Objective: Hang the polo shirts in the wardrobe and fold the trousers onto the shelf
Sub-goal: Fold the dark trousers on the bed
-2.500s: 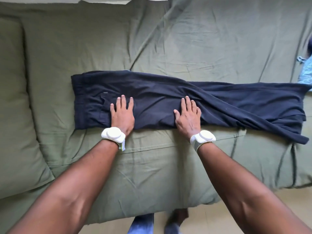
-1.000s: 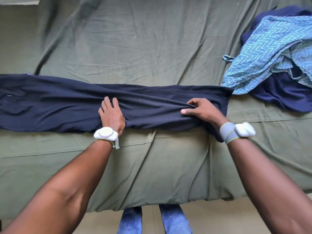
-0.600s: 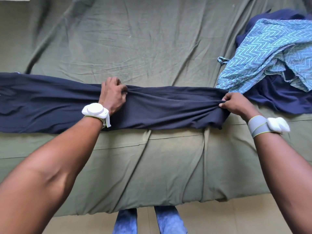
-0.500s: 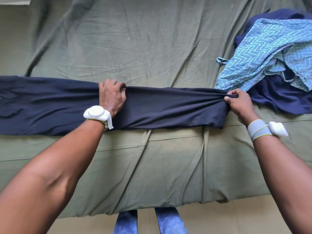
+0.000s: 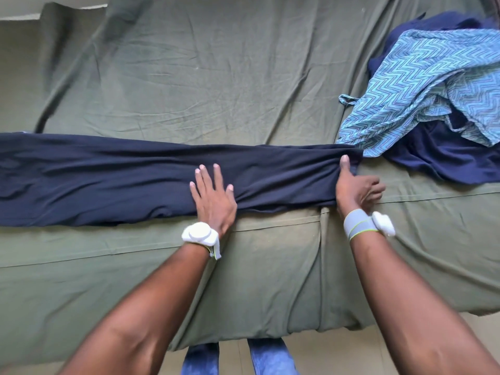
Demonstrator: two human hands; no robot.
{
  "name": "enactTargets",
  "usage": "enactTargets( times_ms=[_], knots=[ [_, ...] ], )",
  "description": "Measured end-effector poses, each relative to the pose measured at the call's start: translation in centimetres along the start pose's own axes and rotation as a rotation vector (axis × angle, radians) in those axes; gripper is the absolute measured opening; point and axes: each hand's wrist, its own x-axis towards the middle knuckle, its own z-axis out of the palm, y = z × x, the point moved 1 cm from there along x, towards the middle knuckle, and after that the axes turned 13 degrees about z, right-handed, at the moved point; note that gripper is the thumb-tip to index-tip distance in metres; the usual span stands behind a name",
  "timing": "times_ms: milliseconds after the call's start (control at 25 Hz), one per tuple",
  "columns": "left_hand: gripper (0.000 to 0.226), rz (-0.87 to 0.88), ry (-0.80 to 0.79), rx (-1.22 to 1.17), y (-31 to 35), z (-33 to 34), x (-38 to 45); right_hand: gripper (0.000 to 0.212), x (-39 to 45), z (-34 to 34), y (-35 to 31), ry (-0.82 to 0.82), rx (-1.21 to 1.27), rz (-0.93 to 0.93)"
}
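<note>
Dark navy trousers (image 5: 108,177) lie stretched left to right across a sofa covered in green sheet (image 5: 216,77), legs folded one on the other. My left hand (image 5: 212,197) presses flat on the legs, fingers spread and straight. My right hand (image 5: 354,185) holds the hem end of the legs, thumb on top of the cloth and fingers curled beside the edge. The waist end runs out of view at the left.
A blue zigzag-patterned garment (image 5: 422,85) lies heaped over a dark blue garment (image 5: 443,158) at the right, touching the trouser hem. The sofa's front edge drops to a pale floor, where my jeans-clad legs (image 5: 259,358) stand.
My left hand let go of the upper edge of the legs and now lies flat on them. My right hand shifted from pinching the hem's top corner down to its lower end.
</note>
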Motion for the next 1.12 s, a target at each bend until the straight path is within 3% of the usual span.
enactTargets(
  times_ms=[80, 160, 240, 320, 360, 480, 560, 600, 640, 720, 800, 880, 960, 1040, 1120],
  knots=[
    [0.067, -0.027, -0.115, 0.017, 1.5, 1.1, -0.3, 0.092, -1.2, -0.2, 1.3, -0.102, -0.122, -0.021],
    [0.077, -0.062, -0.219, 0.021, 2.3, 0.6, 0.8, 0.077, -1.3, 0.1, 1.4, -0.188, -0.140, -0.121],
    [0.086, -0.077, -0.291, 0.045, 2.8, -0.4, 1.6, 0.054, -1.0, 0.3, 0.5, -0.301, 0.017, -0.230],
    [0.088, -0.092, -0.340, 0.028, 3.0, -1.4, 1.9, 0.030, -1.6, -0.4, -0.4, -0.454, 0.262, -0.206],
    [0.087, -0.099, -0.350, -0.001, 3.0, -1.8, 1.9, 0.027, -2.0, -0.9, -0.6, -0.489, 0.359, -0.172],
    [0.064, -0.097, -0.229, -0.172, 1.7, -4.0, 2.2, 0.022, -5.1, -2.8, -0.6, -0.329, 0.477, -0.193],
    [0.030, -0.145, -0.014, -0.512, 0.5, -5.8, 2.3, 0.016, -9.7, -3.9, -0.6, -0.166, 0.482, -0.330],
    [0.025, -0.221, 0.017, -0.815, 0.1, -6.8, 2.3, 0.014, -12.9, -4.1, -0.7, -0.130, 0.505, -0.407],
    [0.033, -0.308, -0.026, -1.145, -0.3, -7.9, 2.2, 0.013, -16.3, -4.0, -0.9, -0.138, 0.520, -0.482],
    [0.062, -0.381, -0.209, -1.618, -2.7, -9.9, 2.0, 0.017, -23.5, -2.3, -1.0, -0.270, 0.437, -0.640],
    [0.066, -0.401, -0.228, -1.847, -6.0, -11.0, 1.9, 0.028, -29.4, 0.2, -1.2, -0.587, 0.158, -0.761],
    [0.039, -0.416, -0.158, -1.769, -9.2, -11.2, 1.7, 0.029, -33.1, 3.0, -0.8, -0.895, -0.186, -0.798],
    [0.007, -0.438, -0.093, -1.437, -13.0, -10.0, 2.2, 0.031, -34.9, 5.2, 0.2, -0.949, -0.233, -0.792],
    [0.015, -0.425, -0.067, -1.120, -16.0, -8.5, 2.8, 0.028, -34.0, 6.0, 1.1, -0.709, 0.016, -0.765],
    [0.014, -0.347, 0.006, -0.864, -17.7, -8.4, 2.6, 0.029, -31.4, 6.4, 1.8, -0.295, 0.150, -0.691]
  ],
)
